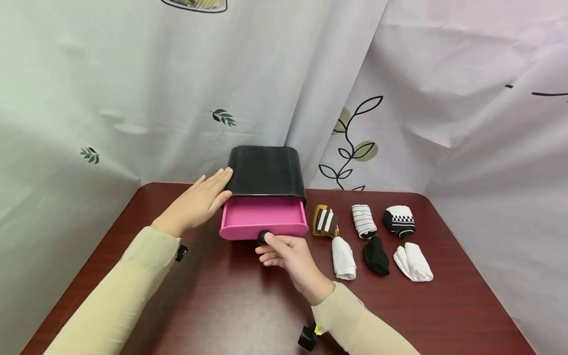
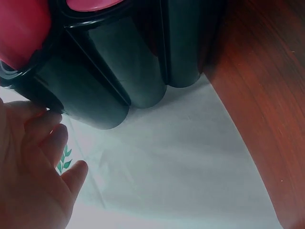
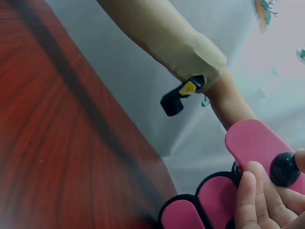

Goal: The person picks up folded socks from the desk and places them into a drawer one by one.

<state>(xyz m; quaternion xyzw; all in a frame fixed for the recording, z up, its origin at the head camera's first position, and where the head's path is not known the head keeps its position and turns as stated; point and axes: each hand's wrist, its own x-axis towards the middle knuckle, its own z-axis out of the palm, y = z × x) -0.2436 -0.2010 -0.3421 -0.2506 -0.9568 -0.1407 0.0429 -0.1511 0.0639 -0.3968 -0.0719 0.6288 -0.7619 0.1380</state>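
A black cabinet [image 1: 266,170] stands at the back of the table, its top pink drawer [image 1: 239,231] pulled partway out. My right hand [image 1: 295,261] pinches the round black knob [image 1: 263,237] on the drawer front; in the right wrist view the thumb is at the edge beside that knob [image 3: 285,169]. My left hand [image 1: 195,202] rests against the cabinet's left edge with its fingers extended. Seen from the left wrist, the cabinet's ridged side [image 2: 128,62] is next to those fingers. Lower pink drawer fronts [image 3: 217,195] show in the right wrist view, partly hidden by my hand.
Folded socks lie in two rows right of the cabinet: brown striped [image 1: 325,221], white striped [image 1: 364,221] and black-and-white checked [image 1: 399,220] behind; white [image 1: 343,259], black [image 1: 375,255] and white [image 1: 413,262] in front. A pale curtain [image 1: 177,98] hangs behind the dark red table [image 1: 213,305].
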